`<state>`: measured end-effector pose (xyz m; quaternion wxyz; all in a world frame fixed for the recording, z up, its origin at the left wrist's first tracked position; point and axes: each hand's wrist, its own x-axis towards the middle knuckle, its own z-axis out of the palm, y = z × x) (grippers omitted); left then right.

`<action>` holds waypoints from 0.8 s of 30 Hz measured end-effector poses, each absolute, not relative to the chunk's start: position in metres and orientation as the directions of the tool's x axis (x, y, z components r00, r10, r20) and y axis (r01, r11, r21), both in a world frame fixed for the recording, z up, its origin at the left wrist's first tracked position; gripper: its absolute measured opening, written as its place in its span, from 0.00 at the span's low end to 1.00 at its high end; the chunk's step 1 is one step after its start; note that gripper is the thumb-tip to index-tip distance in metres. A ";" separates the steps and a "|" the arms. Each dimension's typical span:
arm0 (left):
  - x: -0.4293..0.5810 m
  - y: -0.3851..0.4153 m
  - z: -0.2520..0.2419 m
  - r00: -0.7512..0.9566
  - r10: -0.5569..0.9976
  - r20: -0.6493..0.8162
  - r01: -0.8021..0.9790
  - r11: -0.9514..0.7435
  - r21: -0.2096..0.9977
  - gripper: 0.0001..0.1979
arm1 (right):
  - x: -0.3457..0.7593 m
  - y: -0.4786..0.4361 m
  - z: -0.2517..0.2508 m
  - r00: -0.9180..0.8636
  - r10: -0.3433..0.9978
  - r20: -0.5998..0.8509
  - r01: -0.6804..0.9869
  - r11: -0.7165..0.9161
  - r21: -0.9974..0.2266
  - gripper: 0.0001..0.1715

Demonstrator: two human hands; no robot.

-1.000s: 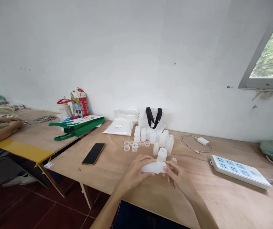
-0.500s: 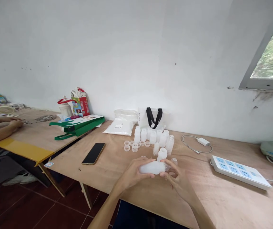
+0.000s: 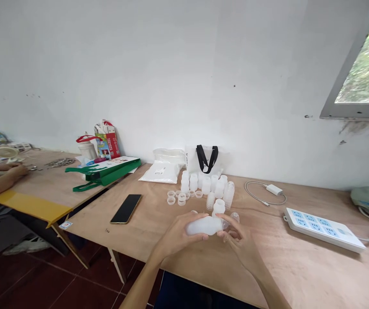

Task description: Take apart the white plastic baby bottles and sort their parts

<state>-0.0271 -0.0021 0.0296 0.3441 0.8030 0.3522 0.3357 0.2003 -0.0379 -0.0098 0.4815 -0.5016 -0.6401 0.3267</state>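
A frosted white bottle (image 3: 203, 225) lies sideways above the wooden table (image 3: 184, 257), with my left hand (image 3: 178, 234) wrapped round its base end. At its neck end, on the right, the thumb and fingers of my right hand (image 3: 237, 238) pinch a clear piece (image 3: 225, 224). Just behind stands another white bottle (image 3: 218, 207). Several more white bottles (image 3: 206, 185) are grouped farther back. Several clear rings (image 3: 181, 198) lie to their left, and stacked clear caps (image 3: 229, 195) are at their right. Another clear piece (image 3: 235, 216) is partly hidden behind my right fingers.
A black phone (image 3: 126, 209) lies left, near a green bag (image 3: 107, 171). White packages (image 3: 161, 171) and a black-handled bag (image 3: 207, 159) are against the wall. At right are a cable adapter (image 3: 274, 190) and power strip (image 3: 324, 229). Another person's hands (image 3: 16, 171) rest far left.
The camera view has shifted slightly. Both hands keep nearly the same hold on the bottle and its clear end piece.
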 end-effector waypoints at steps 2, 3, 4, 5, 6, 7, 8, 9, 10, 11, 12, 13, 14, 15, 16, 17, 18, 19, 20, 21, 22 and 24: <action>-0.025 -0.003 0.029 0.489 0.820 0.300 0.331 -0.492 0.805 0.27 | 0.200 -0.037 -0.009 0.008 0.945 0.326 0.273 0.312 -0.910 0.36; -0.025 -0.003 0.029 0.467 0.831 0.303 0.318 -0.477 0.819 0.26 | 0.202 -0.037 -0.008 0.038 0.940 0.339 0.257 0.319 -0.912 0.36; -0.025 -0.003 0.029 0.445 0.843 0.304 0.300 -0.460 0.836 0.26 | 0.206 -0.036 -0.006 0.070 0.936 0.344 0.265 0.315 -0.911 0.34; -0.025 -0.003 0.029 0.417 0.857 0.301 0.283 -0.438 0.853 0.26 | 0.210 -0.034 -0.005 0.106 0.933 0.345 0.304 0.300 -0.904 0.32; -0.026 -0.003 0.030 0.387 0.874 0.294 0.275 -0.413 0.868 0.25 | 0.216 -0.033 -0.004 0.140 0.928 0.346 0.373 0.274 -0.886 0.30; -0.027 -0.002 0.030 0.361 0.890 0.280 0.277 -0.389 0.879 0.24 | 0.223 -0.031 -0.003 0.165 0.922 0.349 0.463 0.240 -0.853 0.29; -0.028 -0.002 0.031 0.341 0.902 0.267 0.288 -0.370 0.883 0.23 | 0.230 -0.029 -0.003 0.179 0.916 0.359 0.560 0.205 -0.803 0.27; -0.029 -0.002 0.033 0.328 0.908 0.261 0.300 -0.362 0.882 0.22 | 0.236 -0.027 -0.005 0.183 0.912 0.368 0.648 0.170 -0.742 0.25; -0.030 -0.001 0.034 0.326 0.908 0.265 0.310 -0.367 0.877 0.20 | 0.241 -0.025 -0.007 0.179 0.912 0.369 0.718 0.135 -0.683 0.24; -0.031 -0.001 0.035 0.329 0.903 0.275 0.316 -0.380 0.869 0.19 | 0.246 -0.024 -0.010 0.171 0.918 0.357 0.768 0.104 -0.632 0.23; -0.032 -0.001 0.036 0.334 0.897 0.288 0.318 -0.395 0.862 0.19 | 0.248 -0.023 -0.013 0.154 0.929 0.336 0.798 0.083 -0.596 0.21; -0.032 -0.001 0.037 0.338 0.892 0.299 0.319 -0.408 0.856 0.19 | 0.250 -0.022 -0.016 0.131 0.941 0.312 0.814 0.077 -0.575 0.20; -0.032 -0.001 0.038 0.341 0.889 0.306 0.320 -0.416 0.851 0.19 | 0.250 -0.021 -0.019 0.100 0.953 0.286 0.821 0.084 -0.564 0.19; -0.032 -0.001 0.038 0.345 0.887 0.307 0.322 -0.419 0.849 0.19 | 0.249 -0.021 -0.022 0.068 0.962 0.263 0.824 0.094 -0.559 0.17; -0.032 -0.001 0.039 0.349 0.886 0.306 0.325 -0.421 0.847 0.19 | 0.247 -0.021 -0.024 0.040 0.969 0.244 0.825 0.106 -0.555 0.15; -0.031 -0.002 0.038 0.355 0.884 0.304 0.327 -0.422 0.845 0.19 | 0.246 -0.021 -0.025 0.017 0.973 0.230 0.826 0.116 -0.552 0.13; -0.031 -0.002 0.038 0.365 0.881 0.301 0.330 -0.425 0.843 0.20 | 0.244 -0.022 -0.026 0.003 0.977 0.215 0.827 0.118 -0.549 0.12; -0.031 -0.002 0.038 0.378 0.877 0.296 0.335 -0.427 0.840 0.20 | 0.244 -0.022 -0.025 -0.006 0.979 0.202 0.826 0.118 -0.551 0.11; -0.031 -0.003 0.038 0.393 0.873 0.288 0.341 -0.429 0.837 0.19 | 0.244 -0.022 -0.025 -0.016 0.981 0.195 0.820 0.124 -0.559 0.11; -0.031 -0.003 0.039 0.408 0.870 0.278 0.348 -0.429 0.833 0.19 | 0.245 -0.022 -0.024 -0.029 0.980 0.199 0.807 0.140 -0.573 0.11; -0.031 -0.004 0.039 0.418 0.867 0.270 0.355 -0.430 0.830 0.19 | 0.246 -0.022 -0.022 -0.041 0.976 0.212 0.787 0.162 -0.595 0.12; -0.031 -0.004 0.039 0.430 0.863 0.265 0.359 -0.433 0.827 0.19 | 0.251 -0.023 -0.017 -0.030 0.964 0.264 0.713 0.206 -0.670 0.13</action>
